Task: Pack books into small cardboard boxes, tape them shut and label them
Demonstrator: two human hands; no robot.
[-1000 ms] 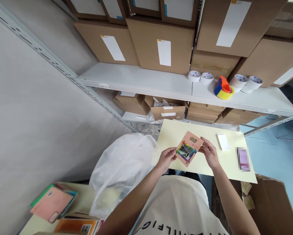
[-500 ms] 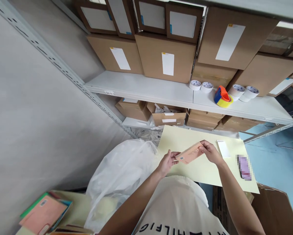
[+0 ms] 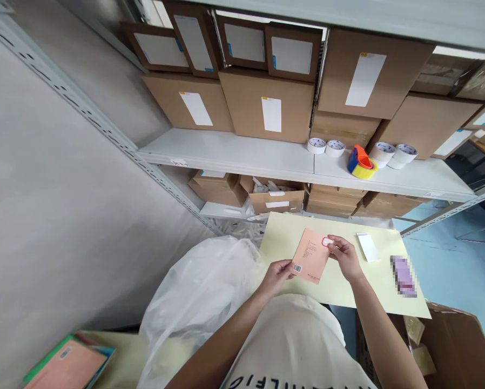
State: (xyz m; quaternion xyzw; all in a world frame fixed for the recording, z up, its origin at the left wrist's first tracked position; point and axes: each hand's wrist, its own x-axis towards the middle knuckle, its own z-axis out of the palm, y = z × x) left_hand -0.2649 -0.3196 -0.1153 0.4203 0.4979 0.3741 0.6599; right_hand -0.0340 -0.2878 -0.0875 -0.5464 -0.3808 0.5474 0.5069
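Observation:
A pink booklet (image 3: 310,254) with printed lines and a barcode is held up over the pale yellow tabletop (image 3: 285,229), its printed face toward me. My left hand (image 3: 278,275) pinches its lower left edge, thumb on top beside the barcode. At the upper right edge my right hand (image 3: 345,256) is closed, thumb and fingers over a small red-edged white label (image 3: 327,241). Whether that label is stuck flat to the booklet I cannot tell. Right of the right hand, a white card or pad (image 3: 368,247) lies on the table.
A pixelated purple item (image 3: 403,276) lies at the table's right. A shelf (image 3: 242,154) ahead bears cartons, white tape rolls (image 3: 316,146) and a tape dispenser (image 3: 362,163). Left are a translucent plastic bag (image 3: 202,292) and stacked booklets (image 3: 70,364). An open carton (image 3: 457,340) stands lower right.
The booklet has turned from a slant to face me, showing its whole printed side and the red-edged label. Both hands still hold it. The view has shifted slightly.

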